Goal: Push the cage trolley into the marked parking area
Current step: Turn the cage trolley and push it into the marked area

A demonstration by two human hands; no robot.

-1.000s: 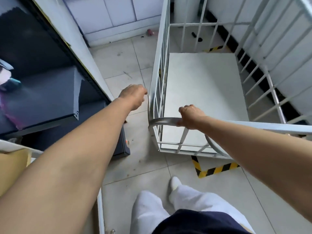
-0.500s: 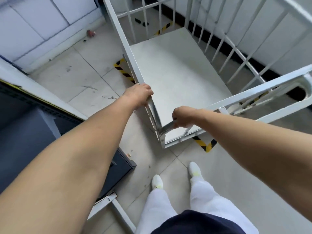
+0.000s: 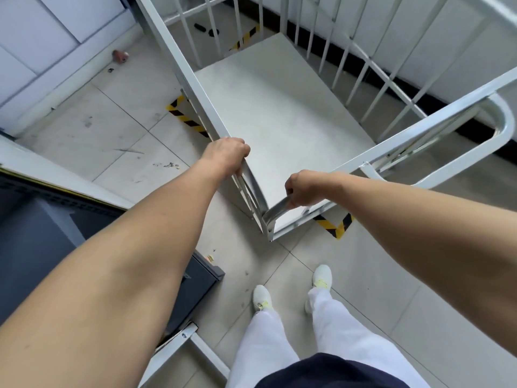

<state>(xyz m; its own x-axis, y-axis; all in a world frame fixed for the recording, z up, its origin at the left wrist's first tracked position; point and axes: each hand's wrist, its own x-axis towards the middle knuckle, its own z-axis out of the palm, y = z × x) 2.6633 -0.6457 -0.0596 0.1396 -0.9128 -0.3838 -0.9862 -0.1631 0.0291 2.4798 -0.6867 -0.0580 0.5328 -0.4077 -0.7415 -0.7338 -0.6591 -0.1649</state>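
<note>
The white cage trolley point(image 3: 179, 68) with barred sides and a pale flat deck stands in front of me, close to the wall on the right. My left hand point(image 3: 228, 152) grips the top rail of its left side near the corner. My right hand point(image 3: 303, 189) is closed on the curved handle bar at the near end. Yellow-and-black corner tape point(image 3: 334, 225) marks the floor under the near edge, more corner tape point(image 3: 186, 119) lies by the left side, and a third piece point(image 3: 246, 37) shows beyond the bars.
A dark cabinet point(image 3: 56, 236) with a white frame stands at my left, its corner near the trolley. A white wall with a black skirting point(image 3: 347, 63) runs along the right. A small reddish object point(image 3: 120, 56) lies by the far wall. My feet stand just behind the trolley.
My left hand came onto the trolley's side rail and took hold. The view swung so the trolley now points diagonally; the near corner tape shows just beneath its end.
</note>
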